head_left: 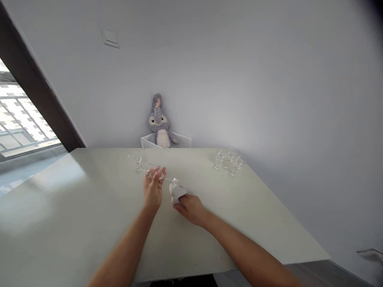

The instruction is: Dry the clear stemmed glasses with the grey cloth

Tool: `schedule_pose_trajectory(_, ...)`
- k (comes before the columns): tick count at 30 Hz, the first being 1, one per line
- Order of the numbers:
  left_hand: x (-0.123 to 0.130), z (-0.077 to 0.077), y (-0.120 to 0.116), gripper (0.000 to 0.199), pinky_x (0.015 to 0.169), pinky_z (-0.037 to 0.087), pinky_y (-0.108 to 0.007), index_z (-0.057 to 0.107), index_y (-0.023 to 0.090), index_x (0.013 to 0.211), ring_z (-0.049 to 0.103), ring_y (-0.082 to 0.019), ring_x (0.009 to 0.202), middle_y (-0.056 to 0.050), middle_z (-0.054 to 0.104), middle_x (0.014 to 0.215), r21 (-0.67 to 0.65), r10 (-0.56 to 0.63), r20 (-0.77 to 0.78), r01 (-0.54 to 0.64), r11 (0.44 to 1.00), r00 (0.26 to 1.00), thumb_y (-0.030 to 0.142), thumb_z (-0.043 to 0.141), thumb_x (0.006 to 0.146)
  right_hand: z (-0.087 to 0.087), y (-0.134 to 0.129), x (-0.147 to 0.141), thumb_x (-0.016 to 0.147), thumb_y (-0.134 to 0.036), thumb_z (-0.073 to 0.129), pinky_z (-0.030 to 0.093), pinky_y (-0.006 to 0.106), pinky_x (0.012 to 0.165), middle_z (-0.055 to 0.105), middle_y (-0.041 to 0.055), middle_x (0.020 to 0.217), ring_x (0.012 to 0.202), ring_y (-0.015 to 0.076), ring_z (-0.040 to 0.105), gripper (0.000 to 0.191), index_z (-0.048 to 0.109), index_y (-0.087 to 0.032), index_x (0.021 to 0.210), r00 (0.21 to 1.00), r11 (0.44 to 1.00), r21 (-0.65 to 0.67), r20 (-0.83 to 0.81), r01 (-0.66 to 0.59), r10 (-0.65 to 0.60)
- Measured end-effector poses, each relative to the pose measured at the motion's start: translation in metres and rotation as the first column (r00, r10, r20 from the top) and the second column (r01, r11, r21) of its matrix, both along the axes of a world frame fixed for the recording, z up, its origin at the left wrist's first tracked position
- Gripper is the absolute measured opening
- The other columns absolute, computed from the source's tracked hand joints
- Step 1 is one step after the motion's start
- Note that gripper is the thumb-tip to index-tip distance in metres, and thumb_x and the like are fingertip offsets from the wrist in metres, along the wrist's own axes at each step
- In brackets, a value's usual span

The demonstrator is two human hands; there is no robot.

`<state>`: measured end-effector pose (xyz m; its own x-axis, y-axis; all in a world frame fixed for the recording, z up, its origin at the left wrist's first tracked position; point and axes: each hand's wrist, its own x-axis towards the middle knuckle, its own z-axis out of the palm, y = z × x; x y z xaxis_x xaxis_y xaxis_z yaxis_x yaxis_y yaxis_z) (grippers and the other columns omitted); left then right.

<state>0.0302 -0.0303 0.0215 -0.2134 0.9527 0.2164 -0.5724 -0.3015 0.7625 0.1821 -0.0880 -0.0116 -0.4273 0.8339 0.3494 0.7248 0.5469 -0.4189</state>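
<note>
My left hand is closed around a clear stemmed glass, which lies tilted nearly on its side above the table. Its stem points right; my fingers partly cover the bowl. In my right hand is a bunched white cloth, pinched between thumb and fingers, right by the stem's end. Whether the cloth touches the glass is hard to make out. Just beyond my left hand, another stemmed glass stands upright on the table.
Three stemmed glasses stand close together near the right edge of the pale table. Behind the far edge, a grey plush toy sits in a white perforated basket against the wall. A dark-framed opening lies at left.
</note>
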Motion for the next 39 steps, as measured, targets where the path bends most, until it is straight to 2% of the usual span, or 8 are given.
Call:
schedule_pose_trajectory(3, -0.003, 0.008, -0.004, 0.045, 0.092, 0.039, -0.04, 0.04, 0.025, 0.103, 0.05, -0.022, 0.109, -0.007, 0.046, 0.117, 0.165, 0.169, -0.131, -0.147, 0.975, 0.977, 0.027, 0.067, 0.068, 0.01, -0.008, 0.002, 0.082, -0.045, 0.043, 0.043, 0.025, 0.074, 0.058, 0.0053, 0.105, 0.092, 0.0157, 0.055, 0.031, 0.059, -0.023, 0.096, 0.987, 0.984, 0.108, -0.068, -0.139, 0.147)
schedule_pose_trajectory(6, 0.004, 0.01, -0.014, 0.049, 0.094, 0.037, -0.039, 0.039, 0.024, 0.105, 0.045, -0.023, 0.114, -0.008, 0.044, 0.118, 0.31, 0.234, -0.283, -0.142, 0.94, 0.93, 0.025, 0.069, 0.065, 0.016, -0.007, 0.007, 0.088, -0.034, 0.035, 0.043, 0.024, 0.071, 0.056, 0.0059, 0.096, 0.081, 0.0124, 0.055, 0.028, 0.059, -0.02, 0.089, 0.958, 0.988, 0.154, -0.286, 0.012, 0.033)
schedule_pose_trajectory(10, 0.024, -0.002, -0.03, 0.052, 0.091, 0.039, -0.041, 0.038, 0.021, 0.109, 0.046, -0.023, 0.112, -0.011, 0.047, 0.117, 0.352, 0.129, -0.52, 0.074, 0.933, 0.844, 0.033, 0.066, 0.067, 0.015, 0.002, 0.012, 0.083, -0.03, 0.044, 0.043, 0.024, 0.06, 0.05, 0.0062, 0.091, 0.07, 0.0129, 0.051, 0.025, 0.052, -0.018, 0.104, 0.91, 0.96, 0.128, -0.368, 0.251, -0.189)
schedule_pose_trajectory(14, 0.038, -0.017, -0.041, 0.057, 0.087, 0.043, -0.039, 0.035, 0.025, 0.115, 0.049, -0.022, 0.109, -0.011, 0.047, 0.12, 0.285, -0.035, -0.67, 0.3, 0.91, 0.742, 0.038, 0.063, 0.068, 0.004, 0.01, 0.012, 0.077, -0.025, 0.05, 0.039, 0.022, 0.054, 0.047, 0.0024, 0.079, 0.066, 0.0125, 0.048, 0.01, 0.058, -0.02, 0.081, 0.952, 0.974, 0.085, -0.243, 0.211, -0.185)
schedule_pose_trajectory(19, 0.033, -0.021, -0.035, 0.071, 0.096, 0.034, -0.042, 0.026, 0.029, 0.126, 0.039, -0.022, 0.12, -0.011, 0.041, 0.129, 0.213, -0.043, -0.749, 0.302, 0.929, 0.661, 0.032, 0.065, 0.067, -0.006, 0.036, 0.036, 0.076, -0.025, 0.048, 0.04, 0.024, 0.063, 0.053, 0.0032, 0.079, 0.071, 0.0138, 0.051, 0.012, 0.058, -0.018, 0.077, 0.88, 0.948, 0.02, -0.379, 0.317, -0.286)
schedule_pose_trajectory(23, 0.028, -0.024, -0.024, 0.059, 0.091, 0.039, -0.04, 0.027, 0.029, 0.125, 0.051, -0.019, 0.108, -0.009, 0.051, 0.117, 0.081, -0.075, -0.67, 0.173, 0.982, 0.738, 0.029, 0.058, 0.074, -0.008, 0.062, 0.088, 0.072, -0.034, 0.048, 0.04, 0.027, 0.062, 0.057, 0.0037, 0.072, 0.062, 0.0155, 0.053, 0.024, 0.059, -0.014, 0.08, 0.624, 0.768, -0.2, -0.478, 0.608, -0.618)
schedule_pose_trajectory(26, 0.028, -0.028, -0.018, 0.054, 0.084, 0.045, -0.038, 0.03, 0.027, 0.123, 0.058, -0.017, 0.093, -0.008, 0.057, 0.104, -0.012, -0.089, -0.544, 0.098, 0.995, 0.834, 0.031, 0.055, 0.076, -0.008, 0.069, 0.125, 0.071, -0.036, 0.045, 0.038, 0.026, 0.057, 0.057, 0.0022, 0.062, 0.051, 0.0144, 0.051, 0.028, 0.059, -0.013, 0.077, 0.5, 0.674, -0.309, -0.482, 0.671, -0.719)
schedule_pose_trajectory(39, 0.0, -0.032, 0.012, 0.05, 0.084, 0.046, -0.039, 0.03, 0.022, 0.117, 0.063, -0.014, 0.077, -0.005, 0.062, 0.087, -0.214, 0.001, -0.154, -0.035, 0.976, 0.988, 0.016, 0.056, 0.074, -0.015, 0.078, 0.156, 0.075, -0.025, 0.038, 0.04, 0.022, 0.059, 0.06, 0.0033, 0.072, 0.051, 0.0116, 0.058, 0.03, 0.055, -0.01, 0.095, 0.434, 0.582, -0.395, -0.404, 0.711, -0.805)
